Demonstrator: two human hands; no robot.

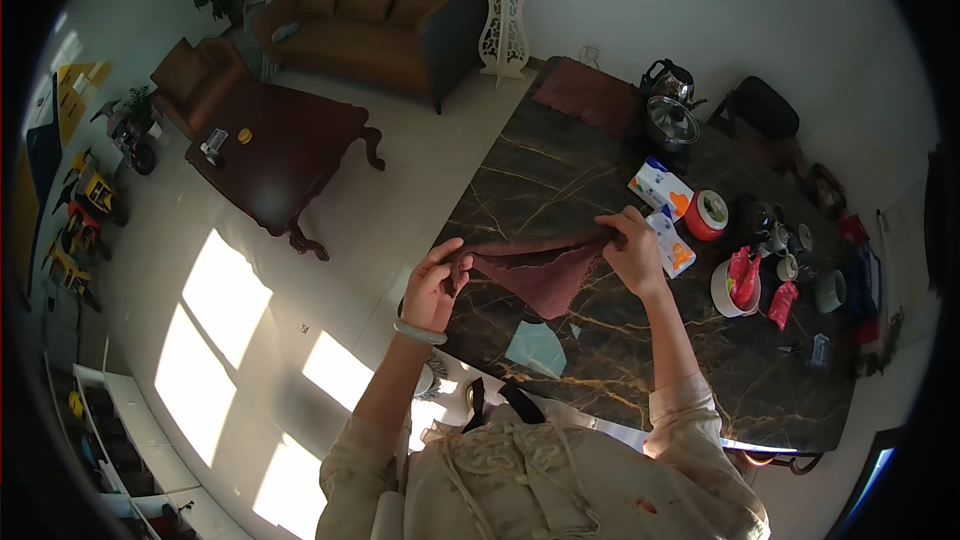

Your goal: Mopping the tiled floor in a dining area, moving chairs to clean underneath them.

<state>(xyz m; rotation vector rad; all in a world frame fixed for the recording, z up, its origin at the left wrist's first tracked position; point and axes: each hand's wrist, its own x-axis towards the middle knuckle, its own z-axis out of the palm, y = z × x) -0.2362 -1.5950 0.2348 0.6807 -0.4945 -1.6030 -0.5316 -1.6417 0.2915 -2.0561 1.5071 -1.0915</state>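
A dark maroon cloth (pixel 536 277) with a scalloped edge hangs folded between my two hands, above the near part of the black marble-patterned table (pixel 517 165). My left hand (pixel 435 285) pinches one end between thumb and fingers; a pale bangle is on that wrist. The other end is gripped by my right hand (pixel 634 251), beside two tissue packs. Just below the hanging point of the cloth, a light blue flat piece (pixel 537 349) lies on the tabletop, with a small scrap (pixel 575 331) of similar colour near it.
A second maroon cloth (pixel 589 96) lies at the table's far end. To the right stand a kettle (pixel 670 80), a glass-lidded pot (pixel 673 122), tissue packs (pixel 661 187), a red jar (pixel 706 215), a white bowl with pink packets (pixel 721 292) and several cups. A low wooden table (pixel 277 150) stands left.
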